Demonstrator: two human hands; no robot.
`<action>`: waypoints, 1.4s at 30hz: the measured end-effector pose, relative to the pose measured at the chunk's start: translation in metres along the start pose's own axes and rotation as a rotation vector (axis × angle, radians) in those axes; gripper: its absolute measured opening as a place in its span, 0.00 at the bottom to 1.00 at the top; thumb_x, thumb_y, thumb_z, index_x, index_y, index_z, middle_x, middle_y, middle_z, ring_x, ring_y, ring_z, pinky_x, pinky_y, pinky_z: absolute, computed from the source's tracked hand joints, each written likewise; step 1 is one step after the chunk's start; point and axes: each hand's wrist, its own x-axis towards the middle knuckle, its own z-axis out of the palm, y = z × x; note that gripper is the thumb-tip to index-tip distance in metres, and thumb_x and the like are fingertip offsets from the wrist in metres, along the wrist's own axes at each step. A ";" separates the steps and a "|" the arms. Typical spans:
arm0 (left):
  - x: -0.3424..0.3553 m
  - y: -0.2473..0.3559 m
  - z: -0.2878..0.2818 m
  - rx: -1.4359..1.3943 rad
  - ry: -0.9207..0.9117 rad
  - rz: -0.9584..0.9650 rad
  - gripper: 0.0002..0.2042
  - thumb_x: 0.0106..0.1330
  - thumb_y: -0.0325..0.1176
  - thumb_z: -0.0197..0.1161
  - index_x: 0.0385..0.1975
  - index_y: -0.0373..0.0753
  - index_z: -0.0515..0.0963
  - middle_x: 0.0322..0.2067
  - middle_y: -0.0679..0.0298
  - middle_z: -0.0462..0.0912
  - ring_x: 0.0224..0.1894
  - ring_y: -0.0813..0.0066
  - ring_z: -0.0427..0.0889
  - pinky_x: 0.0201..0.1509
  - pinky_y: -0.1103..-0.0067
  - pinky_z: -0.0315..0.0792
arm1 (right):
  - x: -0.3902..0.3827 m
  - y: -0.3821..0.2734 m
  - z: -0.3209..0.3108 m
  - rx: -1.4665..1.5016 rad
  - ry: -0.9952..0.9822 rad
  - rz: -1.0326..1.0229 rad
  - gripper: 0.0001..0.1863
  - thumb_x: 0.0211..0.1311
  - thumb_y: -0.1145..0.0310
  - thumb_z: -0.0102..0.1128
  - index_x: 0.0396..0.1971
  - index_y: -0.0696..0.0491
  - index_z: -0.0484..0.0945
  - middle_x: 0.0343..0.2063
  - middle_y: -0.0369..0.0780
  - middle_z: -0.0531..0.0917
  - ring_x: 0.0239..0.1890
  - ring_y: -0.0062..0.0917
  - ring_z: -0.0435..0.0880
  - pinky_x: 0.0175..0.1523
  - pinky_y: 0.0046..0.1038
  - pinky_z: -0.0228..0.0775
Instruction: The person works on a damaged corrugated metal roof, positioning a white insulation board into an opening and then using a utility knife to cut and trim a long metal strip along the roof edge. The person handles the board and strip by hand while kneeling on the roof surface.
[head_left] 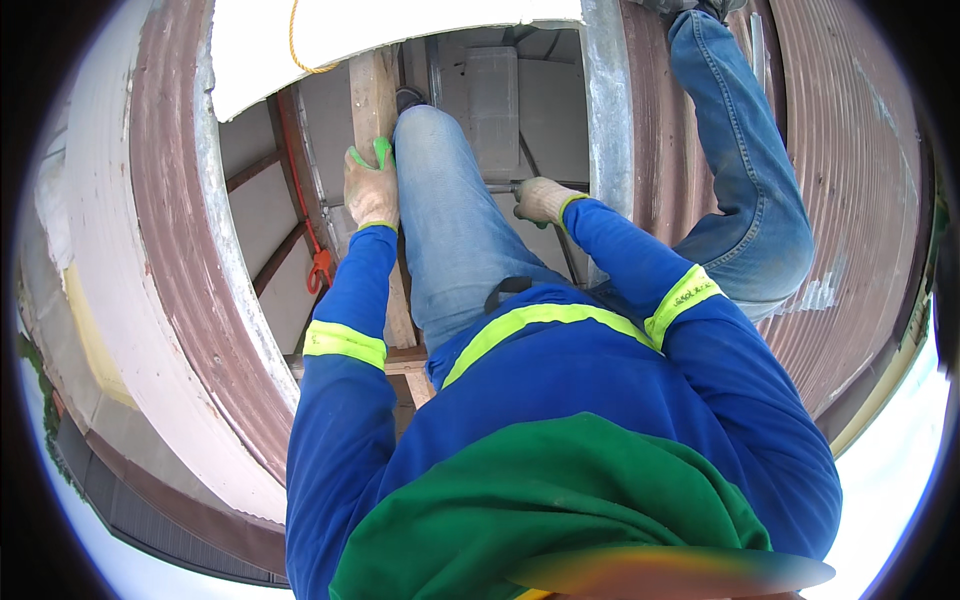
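Observation:
My left hand, in a pale work glove with green finger parts, grips the wooden beam beside my left leg. The thumb lies on the beam and the fingers bend over its left side. My right hand, gloved alike, is closed around a tool with a thin metal shaft. That shaft points left toward my thigh; its far end is hidden behind the leg, so its kind does not show. My left leg, in jeans, hangs down through the roof opening along the beam.
Corrugated brown roof sheets lie on both sides, and my bent right leg rests on the right one. Metal flashing edges the opening. An orange hook hangs on a red line inside. A white sheet with yellow rope lies ahead.

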 end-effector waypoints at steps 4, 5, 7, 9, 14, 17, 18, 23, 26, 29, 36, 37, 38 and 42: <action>0.002 -0.004 0.003 -0.008 0.008 0.040 0.38 0.71 0.62 0.57 0.65 0.31 0.70 0.57 0.41 0.80 0.58 0.41 0.81 0.61 0.57 0.76 | -0.027 0.027 -0.045 0.588 0.266 -0.020 0.18 0.69 0.63 0.57 0.51 0.58 0.84 0.35 0.45 0.89 0.31 0.31 0.89 0.43 0.33 0.82; 0.000 -0.007 0.004 -0.008 0.031 0.025 0.38 0.71 0.62 0.57 0.65 0.31 0.71 0.57 0.41 0.80 0.58 0.41 0.81 0.61 0.57 0.76 | -0.043 0.020 -0.063 0.877 0.332 -0.044 0.22 0.69 0.63 0.60 0.58 0.58 0.79 0.38 0.46 0.89 0.34 0.31 0.89 0.43 0.33 0.82; 0.001 -0.001 0.004 -0.010 0.062 0.030 0.38 0.70 0.62 0.57 0.65 0.32 0.71 0.56 0.42 0.80 0.58 0.41 0.81 0.61 0.57 0.76 | -0.048 0.017 -0.098 1.149 0.735 -0.155 0.20 0.70 0.63 0.62 0.58 0.55 0.80 0.37 0.41 0.87 0.35 0.25 0.87 0.40 0.29 0.82; 0.001 0.001 0.002 -0.017 0.057 0.022 0.38 0.70 0.63 0.58 0.65 0.33 0.71 0.56 0.42 0.80 0.58 0.42 0.81 0.61 0.57 0.76 | -0.052 0.021 -0.141 0.909 1.196 -0.117 0.21 0.69 0.63 0.65 0.58 0.55 0.80 0.37 0.38 0.86 0.36 0.20 0.86 0.38 0.26 0.81; 0.002 -0.008 -0.001 -0.028 -0.014 -0.017 0.39 0.69 0.63 0.58 0.66 0.33 0.70 0.56 0.42 0.80 0.58 0.41 0.81 0.61 0.57 0.76 | -0.035 -0.011 -0.206 1.321 1.009 -0.121 0.26 0.67 0.56 0.67 0.57 0.59 0.79 0.47 0.47 0.86 0.48 0.39 0.85 0.55 0.39 0.78; 0.004 -0.005 -0.009 -0.052 -0.062 -0.002 0.40 0.69 0.62 0.61 0.69 0.33 0.67 0.62 0.42 0.76 0.62 0.42 0.78 0.64 0.58 0.75 | -0.019 -0.034 -0.212 0.481 1.413 0.157 0.42 0.60 0.48 0.70 0.65 0.63 0.69 0.60 0.58 0.76 0.65 0.48 0.74 0.68 0.41 0.71; 0.011 -0.002 -0.009 -0.127 0.016 0.034 0.41 0.68 0.62 0.62 0.69 0.34 0.66 0.64 0.42 0.73 0.64 0.43 0.76 0.65 0.58 0.74 | -0.014 -0.036 -0.217 0.508 1.333 0.203 0.44 0.58 0.49 0.72 0.66 0.64 0.67 0.61 0.60 0.73 0.65 0.50 0.74 0.69 0.40 0.70; 0.081 0.046 -0.051 -0.282 0.374 0.192 0.43 0.65 0.58 0.68 0.73 0.37 0.62 0.69 0.47 0.66 0.71 0.46 0.68 0.69 0.54 0.69 | -0.024 -0.060 -0.241 0.504 1.138 0.216 0.43 0.59 0.47 0.70 0.59 0.70 0.69 0.58 0.63 0.75 0.66 0.50 0.73 0.69 0.40 0.71; 0.131 0.098 -0.090 0.060 0.280 0.192 0.39 0.66 0.57 0.68 0.70 0.39 0.67 0.65 0.50 0.72 0.69 0.51 0.72 0.67 0.51 0.71 | -0.026 -0.050 -0.267 0.784 0.996 0.170 0.39 0.61 0.50 0.71 0.56 0.71 0.70 0.51 0.59 0.80 0.59 0.42 0.81 0.57 0.36 0.80; 0.159 0.113 -0.103 0.098 0.103 0.086 0.34 0.66 0.56 0.67 0.66 0.42 0.72 0.63 0.54 0.76 0.67 0.54 0.74 0.63 0.50 0.73 | -0.036 -0.043 -0.270 1.167 0.977 0.046 0.37 0.61 0.54 0.74 0.58 0.68 0.71 0.47 0.53 0.82 0.47 0.32 0.85 0.41 0.28 0.83; 0.188 0.086 -0.107 -0.138 0.073 0.158 0.20 0.66 0.42 0.67 0.55 0.42 0.81 0.50 0.53 0.87 0.54 0.53 0.86 0.59 0.61 0.77 | -0.037 -0.022 -0.275 1.604 0.834 -0.314 0.30 0.66 0.60 0.72 0.61 0.59 0.74 0.56 0.47 0.79 0.54 0.37 0.82 0.53 0.37 0.83; 0.190 0.085 -0.108 -0.139 0.034 0.146 0.20 0.66 0.42 0.67 0.55 0.43 0.81 0.51 0.53 0.87 0.55 0.53 0.85 0.60 0.61 0.77 | -0.036 -0.013 -0.278 1.700 0.783 -0.407 0.26 0.67 0.62 0.71 0.59 0.60 0.75 0.56 0.47 0.79 0.55 0.38 0.82 0.55 0.37 0.83; 0.190 0.084 -0.105 -0.141 -0.009 0.130 0.20 0.66 0.41 0.67 0.56 0.43 0.81 0.51 0.54 0.87 0.55 0.53 0.85 0.60 0.61 0.77 | -0.036 0.003 -0.281 1.795 0.729 -0.494 0.22 0.68 0.65 0.69 0.56 0.61 0.76 0.56 0.48 0.79 0.56 0.38 0.82 0.57 0.38 0.83; 0.193 0.069 -0.099 -0.102 0.099 0.167 0.20 0.66 0.42 0.65 0.57 0.44 0.81 0.51 0.55 0.87 0.56 0.54 0.85 0.62 0.61 0.76 | -0.081 0.078 -0.284 1.884 0.855 -0.699 0.17 0.71 0.72 0.64 0.54 0.64 0.75 0.52 0.47 0.83 0.53 0.34 0.85 0.58 0.37 0.84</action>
